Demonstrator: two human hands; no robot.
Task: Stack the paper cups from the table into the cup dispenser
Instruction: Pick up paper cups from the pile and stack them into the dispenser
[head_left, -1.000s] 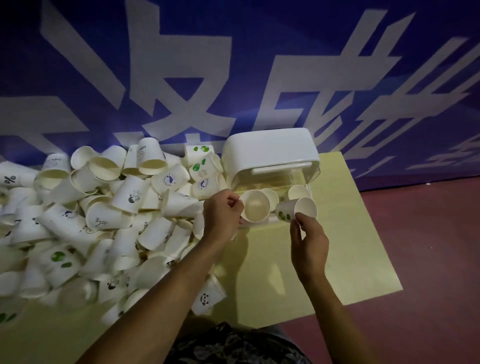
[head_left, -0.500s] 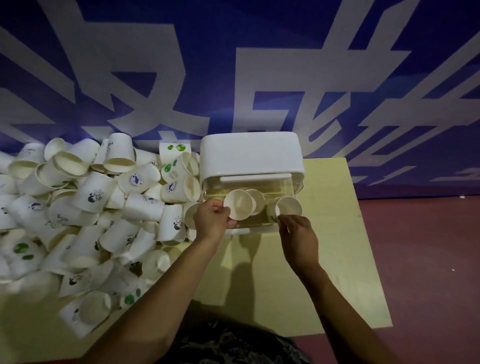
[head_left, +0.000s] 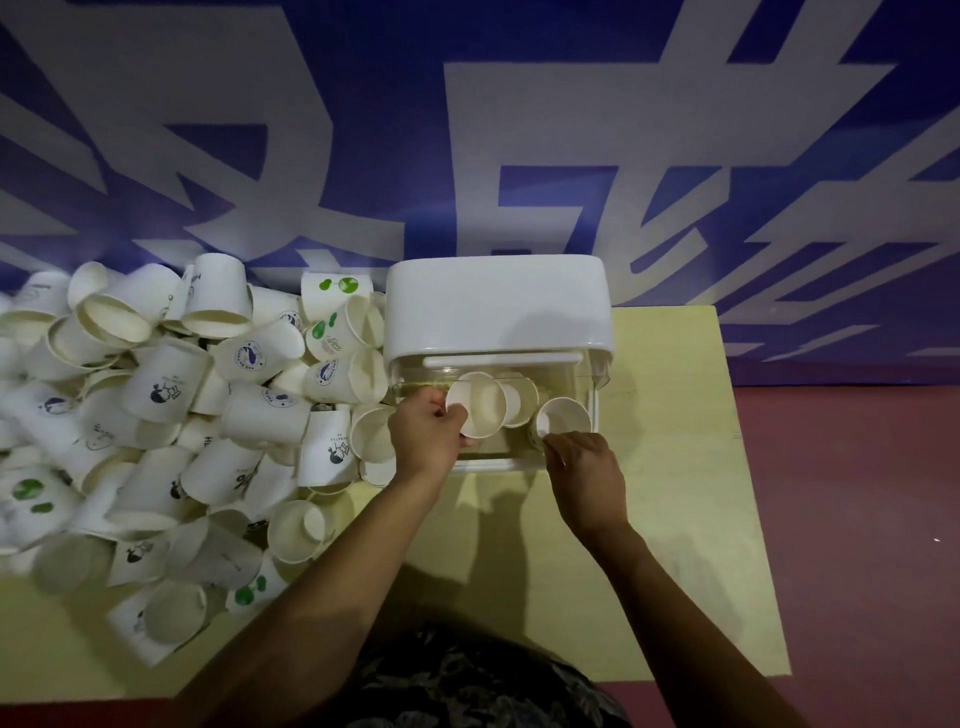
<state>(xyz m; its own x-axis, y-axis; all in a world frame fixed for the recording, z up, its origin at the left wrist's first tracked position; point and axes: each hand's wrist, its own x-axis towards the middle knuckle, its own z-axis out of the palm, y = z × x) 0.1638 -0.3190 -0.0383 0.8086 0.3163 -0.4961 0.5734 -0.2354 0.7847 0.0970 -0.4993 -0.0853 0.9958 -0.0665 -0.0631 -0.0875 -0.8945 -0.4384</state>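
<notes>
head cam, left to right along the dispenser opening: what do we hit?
Pile of loose paper cups → left hand → cup it holds → cup behind it in the dispenser → cup at the right hand's fingertips → clear right wall of the cup dispenser → bare yellow table.

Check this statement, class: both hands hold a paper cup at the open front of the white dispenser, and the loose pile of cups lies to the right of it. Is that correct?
One detail is wrong. The head view shows the pile of cups to the left of the dispenser, not the right. The left hand and right hand do each hold a cup at its open front.
</notes>
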